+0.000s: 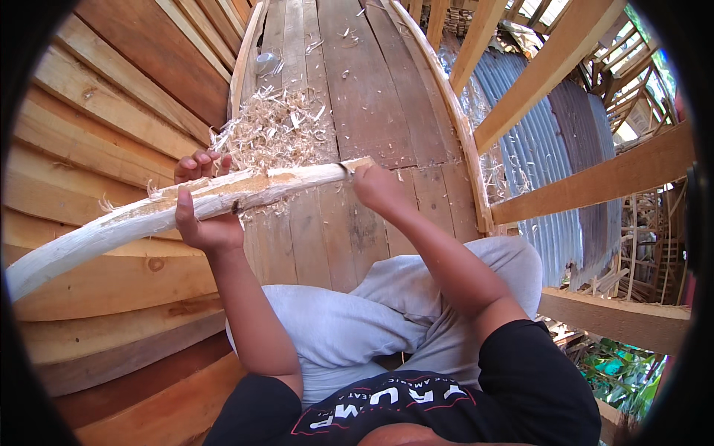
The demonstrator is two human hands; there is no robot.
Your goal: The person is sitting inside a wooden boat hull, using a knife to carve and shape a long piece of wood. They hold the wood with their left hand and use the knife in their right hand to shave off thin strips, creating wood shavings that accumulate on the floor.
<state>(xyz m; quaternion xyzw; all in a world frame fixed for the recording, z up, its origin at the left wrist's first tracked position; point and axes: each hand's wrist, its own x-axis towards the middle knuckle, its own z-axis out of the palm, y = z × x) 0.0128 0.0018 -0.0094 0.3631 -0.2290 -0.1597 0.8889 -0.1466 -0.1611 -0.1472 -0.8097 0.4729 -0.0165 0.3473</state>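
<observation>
A long, pale, peeled wooden pole [290, 180] slants across in front of me, from the far left up to its blunt end near my right hand. My left hand [212, 227] cradles it from beneath, thumb on the near side and fingertips showing beyond the far side. A dark knot marks the wood just right of that hand. My right hand [378, 186] is closed at the pole's right end, around a knife whose short dark blade [345, 170] lies across the wood. The fist hides the knife's handle. Curled slivers stand up from the pole's left part.
A heap of wood shavings [271, 134] lies on the plank floor [372, 97] beyond the pole. Farther back stands a small clear cup [266, 64]. A board wall [104, 134] rises close on the left. On the right are wooden rails [595, 177] and corrugated metal sheets [543, 149].
</observation>
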